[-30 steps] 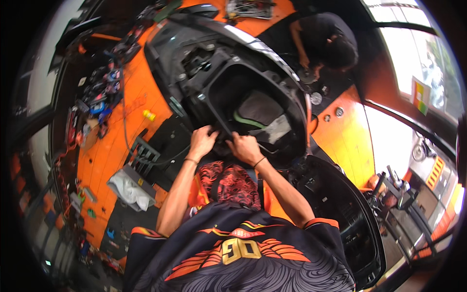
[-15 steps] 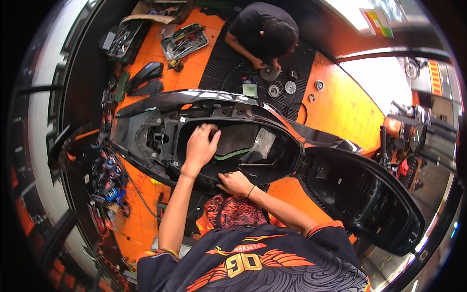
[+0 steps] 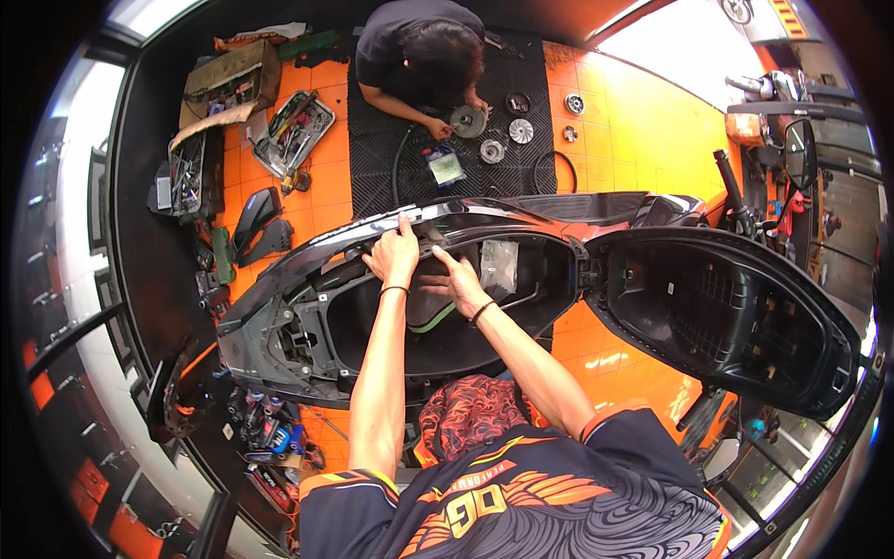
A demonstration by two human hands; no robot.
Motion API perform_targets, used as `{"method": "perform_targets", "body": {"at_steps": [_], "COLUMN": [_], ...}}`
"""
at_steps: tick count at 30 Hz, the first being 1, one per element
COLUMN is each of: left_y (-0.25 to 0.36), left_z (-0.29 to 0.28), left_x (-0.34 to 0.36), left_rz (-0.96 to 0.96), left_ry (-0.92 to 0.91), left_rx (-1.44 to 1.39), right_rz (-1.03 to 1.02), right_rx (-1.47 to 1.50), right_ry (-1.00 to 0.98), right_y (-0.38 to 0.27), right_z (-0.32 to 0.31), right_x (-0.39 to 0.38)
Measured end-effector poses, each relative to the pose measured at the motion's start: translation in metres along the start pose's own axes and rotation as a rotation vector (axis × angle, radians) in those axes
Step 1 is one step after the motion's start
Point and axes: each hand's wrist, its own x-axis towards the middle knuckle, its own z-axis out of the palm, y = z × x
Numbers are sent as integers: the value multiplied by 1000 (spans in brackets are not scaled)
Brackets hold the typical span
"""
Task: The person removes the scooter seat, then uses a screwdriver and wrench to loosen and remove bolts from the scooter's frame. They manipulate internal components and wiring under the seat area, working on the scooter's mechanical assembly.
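A dark scooter lies across the view with its black under-seat storage bin (image 3: 447,359) exposed. At the bin's far side my left hand (image 3: 395,255) has its fingers bent round the edge of the glossy body panel (image 3: 358,233), one finger reaching up onto it. Close by on the right, my right hand (image 3: 458,284) is held over the bin with thumb and fingers apart, holding nothing I can see. Inside the bin are a clear plastic packet (image 3: 500,265) and a dark item with a green edge (image 3: 433,318), partly covered by my right hand.
The raised seat (image 3: 726,312) hangs open at the right. Beyond the scooter a person (image 3: 424,56) crouches on a black mat, handling a round metal part (image 3: 468,121). Tool trays (image 3: 296,135) and a cardboard box (image 3: 233,84) stand at far left. Another scooter's mirror (image 3: 799,154) shows at right.
My left hand has moved from the bin's left part to its far rim. My right hand has left the near rim and reached across the bin. The head view has shifted.
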Motion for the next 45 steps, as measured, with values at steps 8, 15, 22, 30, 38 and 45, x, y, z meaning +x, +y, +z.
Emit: {"method": "perform_targets", "body": {"at_steps": [8, 15, 22, 30, 38, 45], "left_y": [-11, -12, -4, -9, 4, -76], "left_z": [-1, -1, -8, -10, -44, -58], "left_x": [5, 5, 7, 6, 3, 5], "left_rz": [149, 108, -62, 1, 225, 481], "left_ry": [-175, -114, -193, -216, -282, -194], "left_rx": [72, -8, -137, -97, 79, 93], "right_rz": [268, 211, 235, 213, 194, 163], "right_rx": [181, 298, 332, 324, 423, 486], "right_ry": [-141, -276, -257, -312, -258, -355], "right_y": [18, 13, 18, 20, 6, 4], "right_z": [31, 32, 28, 24, 24, 31], "right_x": [45, 34, 34, 15, 16, 13]}}
